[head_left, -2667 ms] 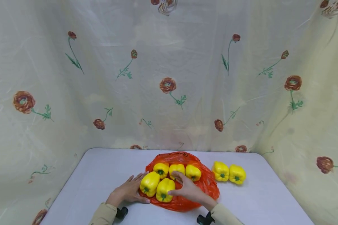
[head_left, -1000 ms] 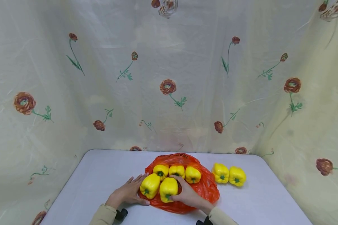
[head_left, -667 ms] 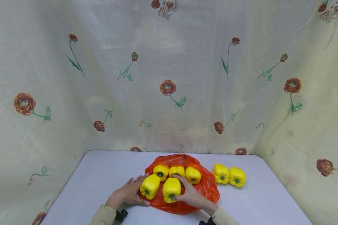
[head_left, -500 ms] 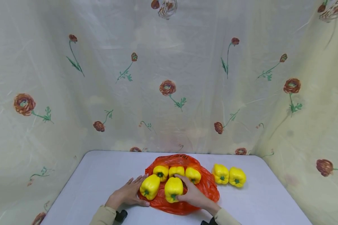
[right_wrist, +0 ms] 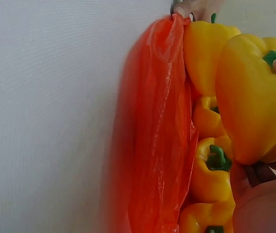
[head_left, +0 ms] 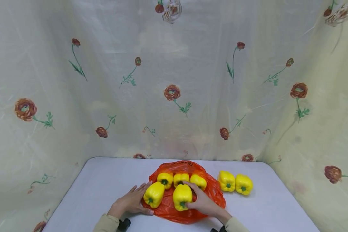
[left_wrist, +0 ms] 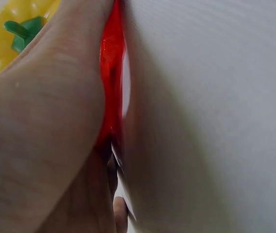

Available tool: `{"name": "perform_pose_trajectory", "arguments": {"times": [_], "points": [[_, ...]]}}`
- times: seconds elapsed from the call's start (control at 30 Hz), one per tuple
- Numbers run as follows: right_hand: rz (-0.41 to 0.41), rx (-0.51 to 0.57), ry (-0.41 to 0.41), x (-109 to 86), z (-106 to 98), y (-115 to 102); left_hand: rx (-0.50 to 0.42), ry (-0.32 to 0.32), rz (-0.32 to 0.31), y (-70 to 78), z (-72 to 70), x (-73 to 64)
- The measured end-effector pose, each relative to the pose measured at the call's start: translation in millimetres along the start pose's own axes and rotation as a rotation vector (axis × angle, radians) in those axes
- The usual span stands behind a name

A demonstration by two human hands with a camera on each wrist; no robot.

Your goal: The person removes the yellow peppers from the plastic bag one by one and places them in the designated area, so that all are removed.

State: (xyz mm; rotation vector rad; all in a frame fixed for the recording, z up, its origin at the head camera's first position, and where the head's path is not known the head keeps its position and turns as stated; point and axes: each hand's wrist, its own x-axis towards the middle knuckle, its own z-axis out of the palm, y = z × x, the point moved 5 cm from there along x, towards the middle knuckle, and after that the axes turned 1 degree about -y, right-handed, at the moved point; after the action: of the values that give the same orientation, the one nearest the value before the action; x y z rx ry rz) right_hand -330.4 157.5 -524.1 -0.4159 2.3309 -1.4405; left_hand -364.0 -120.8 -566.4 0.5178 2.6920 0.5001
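Note:
My right hand (head_left: 202, 202) grips a yellow bell pepper (head_left: 182, 196), thumb near its green stem and fingers round its far side. In the right wrist view the held pepper (right_wrist: 254, 97) overlaps the others behind it. Beneath it lies a red plastic bag (head_left: 174, 212) spread flat. My left hand (head_left: 133, 199) rests with extended fingers along the bag's left edge, beside another yellow bell pepper (head_left: 154, 195). That pepper's green stem (left_wrist: 24, 34) shows past the hand in the left wrist view. Three more peppers (head_left: 165, 179) stand in a row at the back of the bag.
Two yellow bell peppers (head_left: 235, 183) sit side by side on the white table (head_left: 266, 209), right of the bag. A flowered curtain (head_left: 174, 64) hangs behind the table and along both sides.
My right hand has closed round the front pepper and shifted it to the right, away from the front-left pepper. The left hand stays at the bag's left edge.

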Motion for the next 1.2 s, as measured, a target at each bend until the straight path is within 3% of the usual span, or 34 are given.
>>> {"name": "perform_pose_trajectory", "arguments": {"times": [0.4, 0.7, 0.93, 1.2], "points": [[-0.01, -0.011, 0.024, -4.8, -18.1, -1.4, -0.002, 0.009, -0.002, -2.3, 1.7, 2.3], [-0.043, 0.004, 0.107, -18.3, -55.2, -1.5, -0.004, 0.008, -0.001, 0.8, -0.7, -1.4], [-0.019, -0.034, 0.16, -37.4, -83.5, 2.6, 0.003, 0.012, 0.011, 2.5, -1.0, -2.1], [-0.088, -0.019, 0.195, -61.0, -116.6, 11.7, 0.009, 0.017, 0.009, 1.6, -0.3, -1.7]]}}
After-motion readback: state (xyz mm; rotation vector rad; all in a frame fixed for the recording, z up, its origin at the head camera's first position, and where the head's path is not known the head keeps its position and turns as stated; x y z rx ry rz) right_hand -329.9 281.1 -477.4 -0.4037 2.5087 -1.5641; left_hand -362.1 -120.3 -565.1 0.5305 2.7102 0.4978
